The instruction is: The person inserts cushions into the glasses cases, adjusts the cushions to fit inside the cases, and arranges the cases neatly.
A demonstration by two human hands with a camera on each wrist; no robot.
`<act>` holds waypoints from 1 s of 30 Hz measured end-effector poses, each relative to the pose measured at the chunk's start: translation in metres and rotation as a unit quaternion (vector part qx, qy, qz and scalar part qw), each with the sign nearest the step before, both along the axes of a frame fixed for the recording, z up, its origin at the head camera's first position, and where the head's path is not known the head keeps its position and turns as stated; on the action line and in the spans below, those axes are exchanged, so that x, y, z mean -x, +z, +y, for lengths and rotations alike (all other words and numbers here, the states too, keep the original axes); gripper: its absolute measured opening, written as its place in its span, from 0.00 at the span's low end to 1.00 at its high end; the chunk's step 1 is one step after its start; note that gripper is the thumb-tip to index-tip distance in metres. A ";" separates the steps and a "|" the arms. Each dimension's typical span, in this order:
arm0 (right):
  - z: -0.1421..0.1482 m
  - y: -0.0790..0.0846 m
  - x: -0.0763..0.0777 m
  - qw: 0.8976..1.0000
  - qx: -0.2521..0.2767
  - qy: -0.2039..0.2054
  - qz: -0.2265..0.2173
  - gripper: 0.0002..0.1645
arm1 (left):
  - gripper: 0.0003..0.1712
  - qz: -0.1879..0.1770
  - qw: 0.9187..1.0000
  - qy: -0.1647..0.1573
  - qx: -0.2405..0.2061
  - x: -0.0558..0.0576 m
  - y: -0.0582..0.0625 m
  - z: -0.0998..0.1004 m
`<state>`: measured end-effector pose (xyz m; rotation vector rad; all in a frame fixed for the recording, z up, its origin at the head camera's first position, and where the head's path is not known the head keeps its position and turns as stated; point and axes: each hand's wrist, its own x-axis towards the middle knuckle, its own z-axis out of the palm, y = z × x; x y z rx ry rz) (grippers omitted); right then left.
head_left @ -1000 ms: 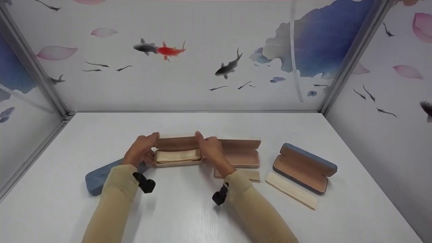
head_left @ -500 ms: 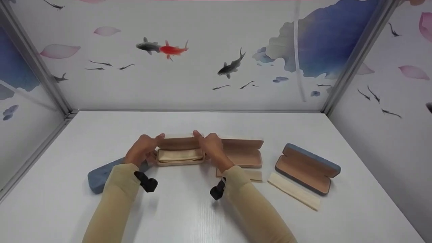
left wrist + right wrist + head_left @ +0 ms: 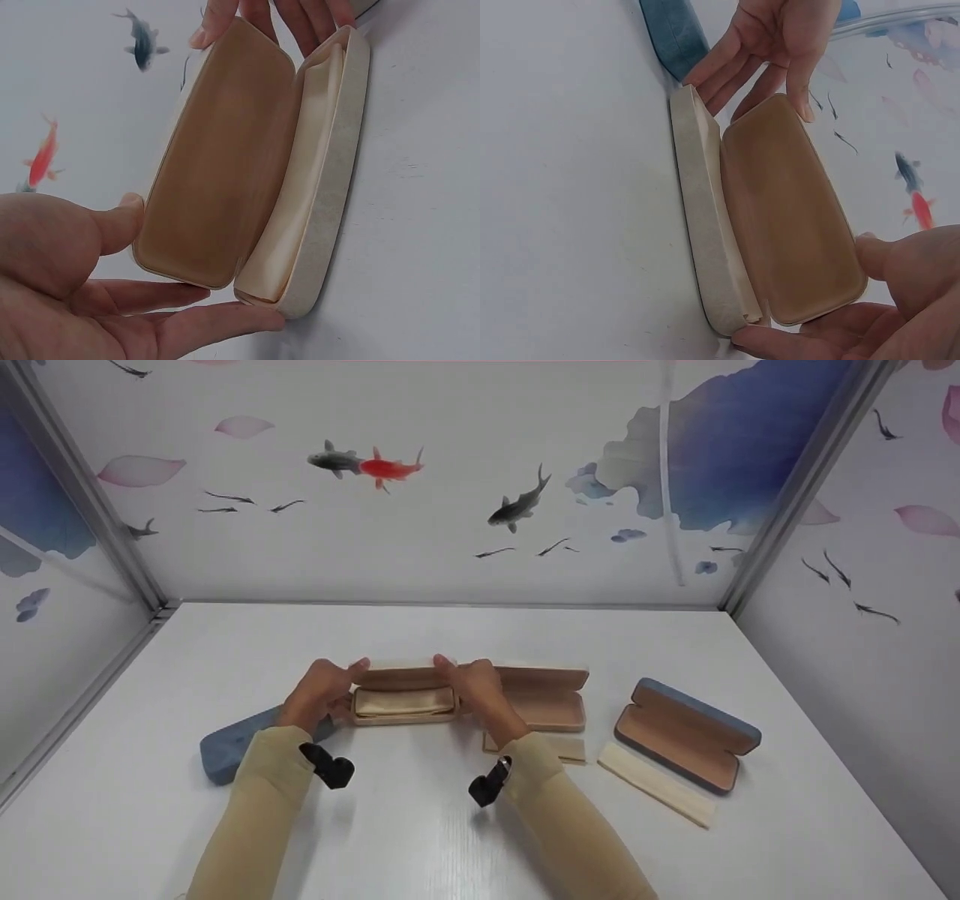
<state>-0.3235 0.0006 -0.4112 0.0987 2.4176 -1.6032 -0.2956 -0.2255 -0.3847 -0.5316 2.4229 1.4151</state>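
A cream glasses case (image 3: 403,720) stands with its lid (image 3: 225,150) raised, showing a tan lining. Inside its base lies a folded cream cleaning cloth (image 3: 403,703). My left hand (image 3: 319,690) grips the case's left end, thumb on the lid's edge and fingertips at the end of the base. At the other end my right hand (image 3: 480,690) does the same, its thumb (image 3: 874,251) against the lid. In the right wrist view the cloth is mostly hidden behind the base's front wall.
Left, partly behind my sleeve, lies a closed blue case (image 3: 232,746). A second open cream case (image 3: 551,711) is right of my hand, a folded cloth (image 3: 566,749) before it. Further right stands an open blue case (image 3: 679,742) with another cloth (image 3: 656,786) in front.
The lid of the cream case has tipped slightly forward and lower under both thumbs. The head view has shifted a little; the other cases and cloths stay put.
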 end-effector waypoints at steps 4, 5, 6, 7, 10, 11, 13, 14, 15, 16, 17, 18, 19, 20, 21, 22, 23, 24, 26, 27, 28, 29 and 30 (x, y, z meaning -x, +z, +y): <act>0.003 -0.003 -0.003 1.000 0.027 0.010 0.009 0.43 | 0.40 0.009 1.000 -0.008 -0.016 -0.001 -0.001 -0.001; 0.003 -0.003 -0.004 0.999 0.029 0.010 0.013 0.42 | 0.40 0.012 1.000 -0.008 -0.014 -0.001 -0.002 -0.002; 0.003 -0.004 -0.004 0.999 0.032 0.009 0.015 0.41 | 0.40 0.014 1.000 -0.011 -0.016 -0.001 -0.003 -0.002; 0.004 -0.004 -0.004 0.999 0.034 0.008 0.015 0.41 | 0.40 0.016 1.000 -0.015 -0.019 -0.001 -0.004 -0.003; 0.004 -0.005 -0.005 0.999 0.044 0.008 0.005 0.41 | 0.40 0.018 0.999 -0.026 -0.034 -0.003 -0.007 -0.005; 0.004 -0.005 -0.005 0.999 0.045 0.007 0.002 0.39 | 0.40 0.017 0.999 -0.029 -0.038 -0.003 -0.008 -0.006; 0.004 -0.006 -0.005 0.999 0.044 0.007 -0.002 0.34 | 0.39 0.013 0.998 -0.034 -0.054 -0.004 -0.009 -0.007; 0.004 -0.006 -0.005 0.999 0.044 0.007 -0.004 0.30 | 0.38 0.011 0.998 -0.034 -0.059 -0.005 -0.009 -0.007; 0.003 -0.006 -0.005 0.999 0.042 0.008 -0.004 0.28 | 0.38 0.010 0.998 -0.036 -0.060 -0.005 -0.009 -0.007; 0.004 -0.006 -0.005 0.999 0.042 0.006 -0.003 0.25 | 0.37 0.010 0.998 -0.038 -0.057 -0.005 -0.009 -0.007; 0.004 -0.006 -0.005 0.999 0.043 0.007 -0.004 0.23 | 0.37 0.011 0.997 -0.041 -0.059 -0.006 -0.009 -0.007; 0.004 -0.006 -0.005 0.999 0.044 0.005 -0.005 0.22 | 0.36 0.010 0.997 -0.041 -0.061 -0.005 -0.009 -0.008; 0.004 -0.006 -0.005 0.999 0.048 0.004 -0.007 0.21 | 0.36 0.010 0.997 -0.042 -0.063 -0.005 -0.009 -0.009; 0.004 -0.007 -0.005 0.999 0.051 0.003 -0.010 0.21 | 0.35 0.010 0.997 -0.043 -0.065 -0.005 -0.009 -0.009; 0.004 -0.007 -0.006 0.998 0.054 0.002 -0.011 0.21 | 0.35 0.010 0.997 -0.044 -0.066 -0.005 -0.009 -0.010; 0.004 -0.007 -0.006 0.998 0.056 0.000 -0.011 0.21 | 0.34 0.010 0.997 -0.044 -0.069 -0.005 -0.009 -0.011; 0.004 -0.008 -0.007 0.998 0.055 -0.002 -0.011 0.20 | 0.34 0.010 0.996 -0.043 -0.073 -0.005 -0.010 -0.011; 0.004 -0.008 -0.007 0.998 0.055 -0.004 -0.009 0.20 | 0.34 0.010 0.996 -0.042 -0.075 -0.004 -0.010 -0.011; 0.003 -0.010 -0.007 0.999 0.052 -0.005 -0.008 0.21 | 0.34 0.011 0.996 -0.041 -0.075 -0.005 -0.010 -0.011; 0.002 -0.010 -0.007 0.999 0.048 -0.005 -0.005 0.21 | 0.34 0.012 0.996 -0.041 -0.076 -0.006 -0.009 -0.011; 0.002 -0.011 -0.007 0.999 0.047 -0.005 -0.001 0.21 | 0.34 0.014 0.996 -0.043 -0.078 -0.006 -0.009 -0.011; 0.001 -0.011 -0.006 0.999 0.044 -0.002 0.001 0.23 | 0.34 0.018 0.996 -0.046 -0.080 -0.007 -0.009 -0.011; 0.001 -0.011 -0.007 0.999 0.043 0.001 0.004 0.24 | 0.35 0.022 0.995 -0.049 -0.081 -0.008 -0.009 -0.011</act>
